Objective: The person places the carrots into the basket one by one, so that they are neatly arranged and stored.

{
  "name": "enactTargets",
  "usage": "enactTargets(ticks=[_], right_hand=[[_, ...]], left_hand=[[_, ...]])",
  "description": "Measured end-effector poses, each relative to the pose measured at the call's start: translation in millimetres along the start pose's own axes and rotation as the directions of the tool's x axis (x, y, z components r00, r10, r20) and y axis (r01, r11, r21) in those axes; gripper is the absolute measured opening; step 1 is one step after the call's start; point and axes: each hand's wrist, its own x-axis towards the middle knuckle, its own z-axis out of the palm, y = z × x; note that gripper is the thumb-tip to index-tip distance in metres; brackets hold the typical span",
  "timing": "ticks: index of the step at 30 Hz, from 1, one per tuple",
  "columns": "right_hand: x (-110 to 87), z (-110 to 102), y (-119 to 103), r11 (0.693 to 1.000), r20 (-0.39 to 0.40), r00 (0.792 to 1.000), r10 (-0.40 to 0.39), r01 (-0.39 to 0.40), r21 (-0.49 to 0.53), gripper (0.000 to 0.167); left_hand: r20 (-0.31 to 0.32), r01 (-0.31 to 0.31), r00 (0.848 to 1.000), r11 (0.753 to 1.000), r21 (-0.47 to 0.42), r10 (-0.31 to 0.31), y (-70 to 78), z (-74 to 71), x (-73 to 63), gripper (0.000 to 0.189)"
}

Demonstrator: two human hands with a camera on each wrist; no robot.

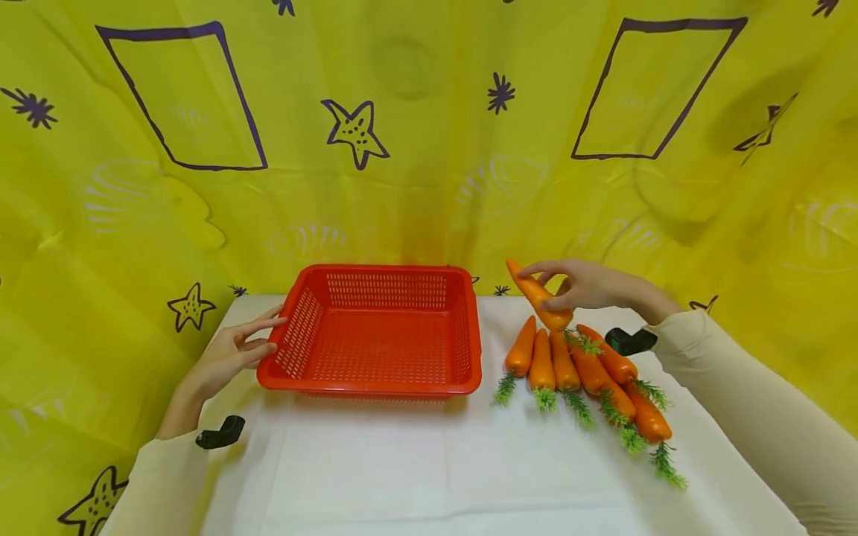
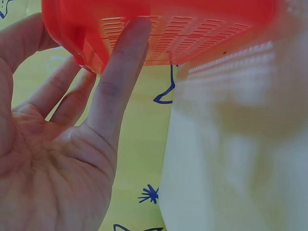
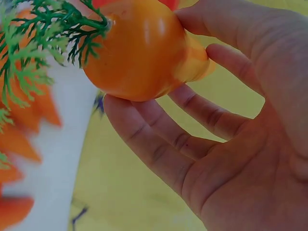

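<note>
In the head view my right hand (image 1: 582,286) holds an orange carrot (image 1: 529,286) above the right part of the table, its narrow tip pointing up and left. Seen from the right wrist, thumb and fingers pinch the carrot's thick body (image 3: 139,53), and green leaves (image 3: 91,29) stick out of its end. A red plastic basket (image 1: 369,387) with slotted walls stands left of the carrots, nothing inside it. My left hand (image 1: 231,353) touches the basket's left side. From the left wrist, a nearly straight finger (image 2: 120,77) lies against the outer wall.
Several more carrots (image 1: 521,350) with green tops lie in a cluster below the right hand. A white cloth (image 1: 375,469) covers the table. A yellow patterned curtain (image 1: 429,208) hangs close behind the basket. Dark wrist devices (image 1: 221,432) show on both sleeves.
</note>
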Motion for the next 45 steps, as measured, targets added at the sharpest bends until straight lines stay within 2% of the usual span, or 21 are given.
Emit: enactTargets(ticks=[9, 12, 21, 28, 34, 39, 45], right_hand=[[71.3, 29, -55, 0.990, 0.054, 0.988, -0.144, 0.143, 0.008, 0.059], [99.0, 48, -71, 0.985, 0.053, 0.984, -0.172, 0.171, 0.021, 0.059], [171.6, 111, -109, 0.963, 0.096, 0.971, -0.218, 0.198, 0.182, 0.060], [210.8, 150, -131, 0.941, 0.117, 0.974, -0.194, 0.152, 0.302, 0.059], [236.6, 175, -139, 0.942, 0.104, 0.988, -0.118, 0.078, 0.327, 0.058], [251.0, 187, -136, 0.938, 0.082, 0.995, -0.062, 0.030, 0.345, 0.056], [259.3, 201, -130, 0.913, 0.068, 0.998, -0.018, -0.012, 0.408, 0.056]], left_hand=[[-0.003, 0.011, 1.000, 1.000, -0.010, -0.011, -2.7, -2.2, -4.2, 0.049], [-0.006, 0.004, 1.000, 1.000, -0.018, -0.004, -4.1, -3.8, -7.0, 0.049], [-0.002, -0.001, 1.000, 1.000, -0.024, 0.001, -4.2, -5.5, -13.0, 0.049], [-0.008, 0.000, 1.000, 1.000, -0.027, 0.000, -3.2, -4.6, -10.3, 0.050], [-0.012, 0.021, 1.000, 1.000, -0.022, -0.022, -2.4, -3.7, -7.1, 0.051], [-0.002, 0.019, 1.000, 0.999, -0.026, -0.019, -1.8, -2.7, -2.3, 0.051], [0.006, 0.017, 1.000, 1.000, -0.025, -0.016, -2.3, -1.6, 0.2, 0.050]])
